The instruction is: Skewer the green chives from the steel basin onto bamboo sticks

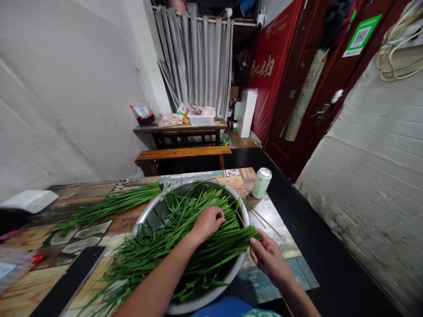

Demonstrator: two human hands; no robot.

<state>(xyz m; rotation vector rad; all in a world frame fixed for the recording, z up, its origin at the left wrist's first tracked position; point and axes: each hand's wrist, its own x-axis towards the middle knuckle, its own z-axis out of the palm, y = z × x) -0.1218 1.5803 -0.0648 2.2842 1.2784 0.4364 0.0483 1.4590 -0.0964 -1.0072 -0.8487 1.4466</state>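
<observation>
A large metal basin (pixel 147 219) full of long green garlic chives (pixel 185 237) stands on the table in front of me. Over the middle of the heap is my left hand (pixel 208 222), its fingers curled and pinched together; what they hold, if anything, is too small to make out. At the basin's right rim my right hand (pixel 268 255) has thumb and fingers closed on the end of a flat layer of chives. Thin wooden skewers (pixel 264 218) lie on the table just beyond that rim. Another bundle of chives (pixel 112 207) lies left of the basin.
A pale green can (pixel 261 183) stands upright at the table's far right corner. On the left are a long black flat object (pixel 68 281), a plastic bag (pixel 15 268) and a white box (pixel 29 201). Beyond the table stand a wooden bench (pixel 185 153) and a second, loaded table (pixel 180 127).
</observation>
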